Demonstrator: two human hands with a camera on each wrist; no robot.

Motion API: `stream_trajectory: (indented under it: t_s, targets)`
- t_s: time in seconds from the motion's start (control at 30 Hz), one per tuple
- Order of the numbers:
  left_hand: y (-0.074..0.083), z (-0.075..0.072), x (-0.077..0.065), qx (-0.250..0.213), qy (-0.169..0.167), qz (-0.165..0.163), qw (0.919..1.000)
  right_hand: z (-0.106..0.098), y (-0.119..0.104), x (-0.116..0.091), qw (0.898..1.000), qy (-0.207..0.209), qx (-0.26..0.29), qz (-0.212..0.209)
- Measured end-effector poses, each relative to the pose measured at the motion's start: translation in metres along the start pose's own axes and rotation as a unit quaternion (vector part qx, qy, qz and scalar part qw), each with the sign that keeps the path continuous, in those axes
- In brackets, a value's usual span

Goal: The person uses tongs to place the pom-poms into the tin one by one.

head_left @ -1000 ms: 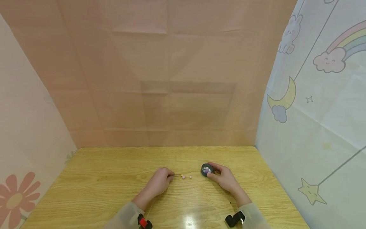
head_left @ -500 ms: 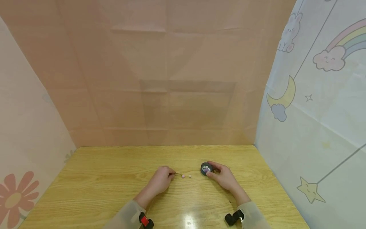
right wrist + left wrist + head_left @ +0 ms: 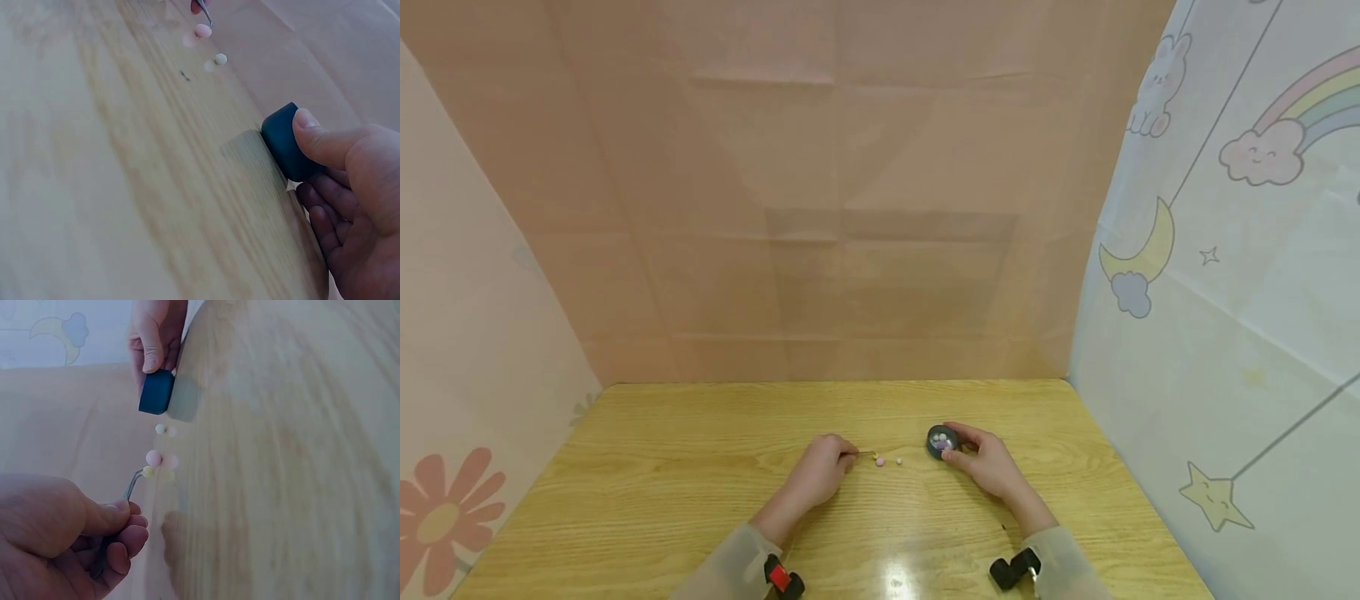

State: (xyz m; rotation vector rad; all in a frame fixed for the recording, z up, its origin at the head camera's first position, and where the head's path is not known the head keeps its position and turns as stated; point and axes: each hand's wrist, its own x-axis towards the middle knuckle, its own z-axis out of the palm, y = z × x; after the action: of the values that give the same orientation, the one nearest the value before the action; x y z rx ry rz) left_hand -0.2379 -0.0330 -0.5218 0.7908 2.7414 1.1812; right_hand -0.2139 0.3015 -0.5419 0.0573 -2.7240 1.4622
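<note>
My left hand (image 3: 822, 472) pinches a pair of bent-tip tweezers (image 3: 132, 485) between thumb and fingers. The tweezer tips are right at a small yellow bead (image 3: 148, 471). Beside that lies a larger pink bead (image 3: 154, 459), and a whitish bead (image 3: 162, 429) sits a little farther to the right on the table. My right hand (image 3: 990, 468) grips a small round dark dish (image 3: 282, 142) by its side, thumb at the rim. Several pale and purple beads (image 3: 942, 445) show inside the dish in the head view.
Everything stands on a wood-grain table (image 3: 715, 433). A small dark speck (image 3: 185, 75) lies on the tabletop near my right forearm. An orange-pink sheet (image 3: 887, 292) rises behind the table's back edge, with a patterned sheet (image 3: 1262, 292) on the right.
The tweezers in my left hand have shifted slightly, their tips now over the yellow bead. My right hand and the dish stay in about the same place.
</note>
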Motion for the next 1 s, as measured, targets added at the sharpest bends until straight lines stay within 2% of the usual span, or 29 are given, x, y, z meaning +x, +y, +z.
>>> stream_trajectory:
  t_s: [0.3,0.57,0.83,1.0]
  targets:
    - [0.007,0.003,0.003,0.004,0.044,0.022,0.9988,-0.010,-0.002,-0.001,1.000,0.000,-0.019,-0.002]
    - [0.005,0.002,-0.001,-0.018,0.056,-0.001,0.9983,-0.006,-0.002,-0.002,1.000,-0.011,-0.018,-0.010]
    - [0.004,0.002,-0.005,-0.012,0.061,0.008,0.9980,0.003,0.001,-0.006,1.000,-0.003,-0.004,0.006]
    - [0.006,0.000,0.001,-0.006,0.067,0.018,0.9976,0.002,-0.001,-0.002,1.000,0.005,-0.005,-0.013]
